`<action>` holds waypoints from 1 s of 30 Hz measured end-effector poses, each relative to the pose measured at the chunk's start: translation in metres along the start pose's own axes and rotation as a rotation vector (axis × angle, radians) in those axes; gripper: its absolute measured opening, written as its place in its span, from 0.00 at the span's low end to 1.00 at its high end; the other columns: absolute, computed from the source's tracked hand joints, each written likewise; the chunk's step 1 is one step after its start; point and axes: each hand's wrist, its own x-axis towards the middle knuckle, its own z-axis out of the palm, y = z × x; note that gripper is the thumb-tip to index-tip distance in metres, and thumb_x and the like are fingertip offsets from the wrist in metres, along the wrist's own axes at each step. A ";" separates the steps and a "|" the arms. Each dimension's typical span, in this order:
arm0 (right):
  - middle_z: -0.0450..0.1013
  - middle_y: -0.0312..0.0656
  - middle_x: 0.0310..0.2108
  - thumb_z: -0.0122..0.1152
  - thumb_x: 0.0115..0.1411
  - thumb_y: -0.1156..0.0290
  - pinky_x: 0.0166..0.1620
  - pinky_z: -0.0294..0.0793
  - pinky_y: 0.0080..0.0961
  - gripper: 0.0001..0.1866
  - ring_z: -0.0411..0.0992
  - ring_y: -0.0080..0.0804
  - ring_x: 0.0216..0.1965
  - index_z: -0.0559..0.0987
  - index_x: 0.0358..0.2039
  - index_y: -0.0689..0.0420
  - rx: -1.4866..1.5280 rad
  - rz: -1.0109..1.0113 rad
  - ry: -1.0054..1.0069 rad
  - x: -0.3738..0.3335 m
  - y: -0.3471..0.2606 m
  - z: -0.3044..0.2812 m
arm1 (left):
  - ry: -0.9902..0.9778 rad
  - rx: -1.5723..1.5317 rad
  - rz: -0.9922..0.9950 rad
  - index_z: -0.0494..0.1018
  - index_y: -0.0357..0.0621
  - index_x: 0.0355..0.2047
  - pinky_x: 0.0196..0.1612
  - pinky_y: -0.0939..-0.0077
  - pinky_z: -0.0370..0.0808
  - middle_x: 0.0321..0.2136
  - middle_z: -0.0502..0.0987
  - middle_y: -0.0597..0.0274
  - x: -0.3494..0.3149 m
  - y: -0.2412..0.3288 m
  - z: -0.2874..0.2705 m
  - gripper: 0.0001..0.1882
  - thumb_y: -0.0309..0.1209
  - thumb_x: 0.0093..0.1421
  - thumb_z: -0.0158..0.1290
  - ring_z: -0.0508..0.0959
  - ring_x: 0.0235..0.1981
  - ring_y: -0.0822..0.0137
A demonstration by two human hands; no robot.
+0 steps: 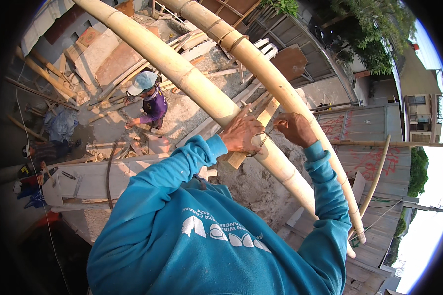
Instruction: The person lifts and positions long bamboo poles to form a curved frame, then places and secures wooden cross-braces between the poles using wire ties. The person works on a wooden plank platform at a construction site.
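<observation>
A thick bamboo pole runs slantwise below my chest, and a wooden batten crosses beneath it. My left hand lies over the pole at this crossing, its fingers bent onto a thin dark tie wire looped there. Just to the right, my right hand is closed in a pinch on the wire's end, in the gap before a second bamboo pole. The batten's lower end shows below my left hand. My fingertips partly hide the wire.
Far below on the left, a person in a cap and purple top stands among loose planks. Another person is at the left rim. Corrugated metal fencing stands at right; a thinner curved bamboo leans there.
</observation>
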 end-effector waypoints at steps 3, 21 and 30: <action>0.79 0.43 0.34 0.65 0.56 0.68 0.47 0.74 0.39 0.06 0.76 0.44 0.42 0.84 0.33 0.54 -0.214 -0.190 0.199 0.006 -0.026 -0.024 | -0.020 -0.049 -0.013 0.79 0.43 0.49 0.75 0.48 0.37 0.46 0.80 0.63 -0.001 0.005 -0.011 0.41 0.65 0.47 0.59 0.74 0.53 0.63; 0.81 0.43 0.28 0.63 0.60 0.57 0.35 0.80 0.35 0.16 0.79 0.33 0.30 0.86 0.36 0.56 0.093 0.205 -0.494 0.014 0.011 -0.008 | 0.090 -0.151 0.024 0.80 0.44 0.42 0.74 0.50 0.45 0.41 0.80 0.66 -0.005 0.008 -0.018 0.32 0.54 0.42 0.67 0.76 0.49 0.64; 0.80 0.54 0.29 0.67 0.56 0.54 0.38 0.81 0.35 0.24 0.82 0.40 0.32 0.83 0.27 0.69 -0.335 0.334 -0.526 0.052 -0.076 -0.001 | 0.170 -0.143 0.084 0.81 0.42 0.41 0.75 0.51 0.40 0.44 0.79 0.61 -0.010 -0.003 -0.007 0.35 0.61 0.48 0.60 0.73 0.53 0.61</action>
